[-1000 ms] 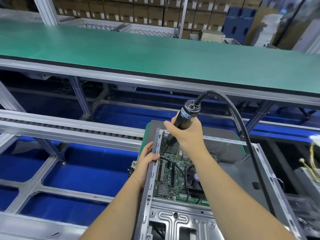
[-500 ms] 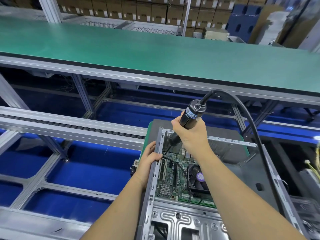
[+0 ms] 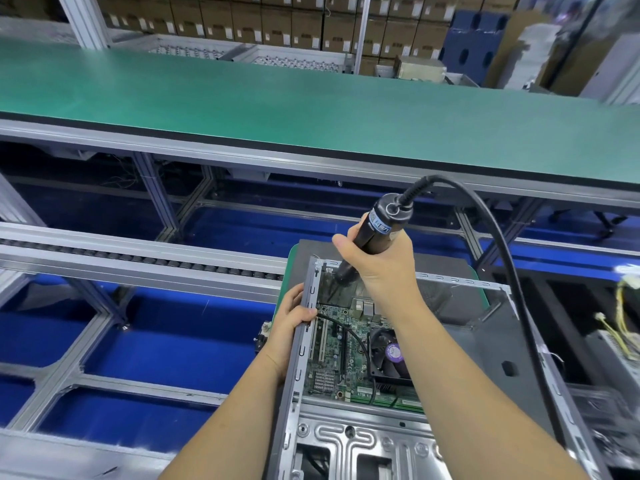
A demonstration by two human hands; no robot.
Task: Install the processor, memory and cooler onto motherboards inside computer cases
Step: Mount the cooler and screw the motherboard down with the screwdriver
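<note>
An open grey computer case [image 3: 363,441] lies flat in front of me with a green motherboard [image 3: 341,348] inside. A black cooler fan [image 3: 389,355] with a purple label sits on the board, partly hidden by my right forearm. My right hand [image 3: 379,268] is shut around a black electric screwdriver [image 3: 379,226], its tip down at the board's far left corner. My left hand [image 3: 291,320] grips the case's left wall [image 3: 301,344]. A thin black cable [image 3: 349,336] runs across the board.
The screwdriver's thick black cord [image 3: 512,271] arcs over the case's right side. A green conveyor belt [image 3: 311,109] runs across beyond, with a roller rail [image 3: 138,258] to the left. Another unit with yellow wires [image 3: 620,327] sits at right. Cardboard boxes [image 3: 277,22] are stacked far behind.
The view has shifted slightly; my right hand and the screwdriver stay at the board's far left corner, the tool tilting a little more upright. My left hand keeps its grip on the case wall.
</note>
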